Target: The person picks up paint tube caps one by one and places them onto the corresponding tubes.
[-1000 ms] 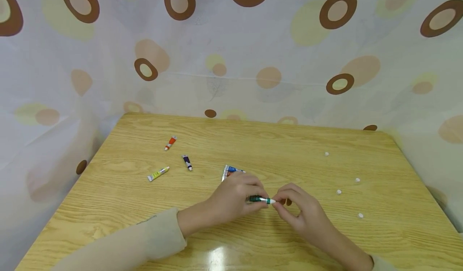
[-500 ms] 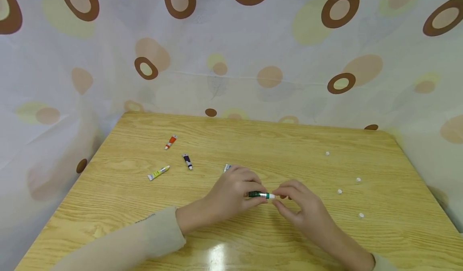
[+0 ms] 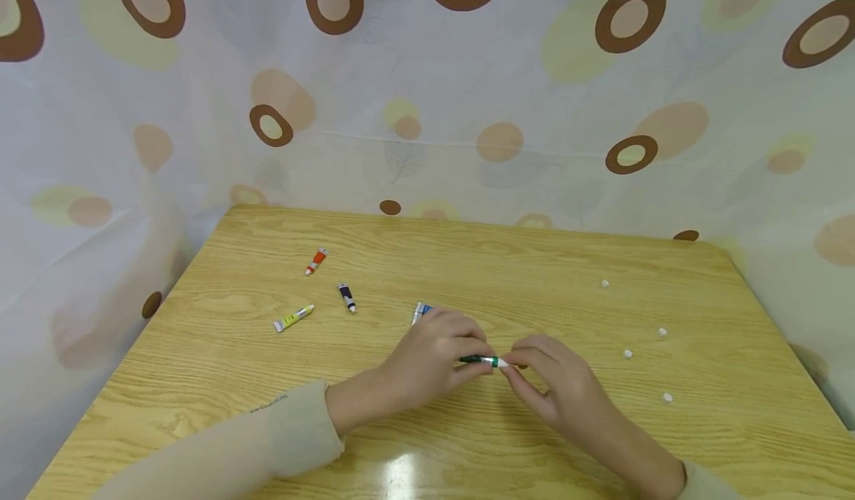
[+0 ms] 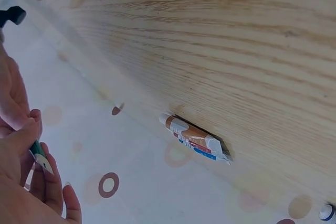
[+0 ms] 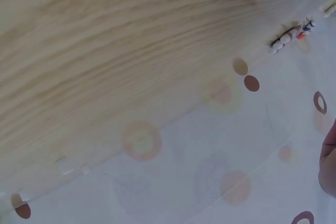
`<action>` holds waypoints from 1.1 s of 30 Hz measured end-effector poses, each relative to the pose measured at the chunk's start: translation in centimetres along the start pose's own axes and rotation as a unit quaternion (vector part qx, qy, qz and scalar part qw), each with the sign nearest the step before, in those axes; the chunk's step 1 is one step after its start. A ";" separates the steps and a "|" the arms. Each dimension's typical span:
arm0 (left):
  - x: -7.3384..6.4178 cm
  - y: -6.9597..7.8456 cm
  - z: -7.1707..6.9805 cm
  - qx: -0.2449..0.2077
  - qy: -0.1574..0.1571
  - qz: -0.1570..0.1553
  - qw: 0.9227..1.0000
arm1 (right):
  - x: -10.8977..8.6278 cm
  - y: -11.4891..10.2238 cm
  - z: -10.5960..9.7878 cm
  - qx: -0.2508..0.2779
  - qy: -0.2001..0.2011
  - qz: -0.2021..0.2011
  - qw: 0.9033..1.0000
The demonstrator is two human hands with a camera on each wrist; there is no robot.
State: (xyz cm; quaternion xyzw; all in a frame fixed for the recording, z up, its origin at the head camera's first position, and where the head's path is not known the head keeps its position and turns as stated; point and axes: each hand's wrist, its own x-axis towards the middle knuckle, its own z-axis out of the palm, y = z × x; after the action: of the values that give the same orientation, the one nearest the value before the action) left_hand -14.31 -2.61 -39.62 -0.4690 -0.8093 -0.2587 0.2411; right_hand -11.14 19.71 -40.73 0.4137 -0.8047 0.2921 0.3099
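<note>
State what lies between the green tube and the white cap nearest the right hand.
The right hand, at the tip of the green tube, then bare table up to the cap; the head view shows this.

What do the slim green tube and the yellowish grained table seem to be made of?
Slim green tube: perhaps thin metal or coated plastic; a silvery band on it looks shiny.
Yellowish grained table: wood or printed laminate, glossy; grain streaks and a bright reflection show.

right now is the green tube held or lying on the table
Held: the left hand pinches the green tube, with the right hand at its white tip.
</note>
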 end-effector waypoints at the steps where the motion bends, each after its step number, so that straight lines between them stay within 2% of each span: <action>1: 0.0 0.0 0.0 0.007 0.004 0.004 1.000 | -0.1 0.0 0.1 0.011 -0.003 0.012 1.000; 3: 0.0 -0.1 0.0 0.016 0.009 0.010 1.000 | -0.1 0.1 0.2 0.027 -0.009 0.034 0.999; 5: -0.1 -0.2 -0.1 0.020 0.004 0.009 1.000 | -0.2 0.2 0.3 0.030 -0.008 0.037 0.999; 14: 0.0 -0.3 -0.7 0.030 -0.045 -0.008 0.998 | -0.3 1.1 0.6 0.024 -0.007 0.031 0.999; 17: -0.1 -0.5 -0.7 0.046 -0.052 -0.010 0.998 | -0.3 1.2 0.7 0.016 -0.010 0.028 0.999; 21: -0.4 -1.1 -0.7 0.073 -0.061 -0.015 0.995 | -0.3 1.4 0.4 -0.022 -0.010 0.031 0.999; 26: -0.9 -2.2 -0.5 0.091 -0.081 -0.037 0.992 | -0.7 1.7 -0.6 -0.044 -0.019 0.064 0.997; 33: -1.6 -3.6 -0.3 0.080 -0.102 -0.077 0.988 | -1.8 2.4 -2.0 -0.070 -0.017 0.079 0.994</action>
State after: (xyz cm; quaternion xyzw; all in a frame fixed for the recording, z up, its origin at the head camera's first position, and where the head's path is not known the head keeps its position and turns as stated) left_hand -16.75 -5.32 -41.06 -0.4082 -0.8816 -0.1615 0.1732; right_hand -11.85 23.20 -41.30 0.3314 -0.8581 0.2519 0.3006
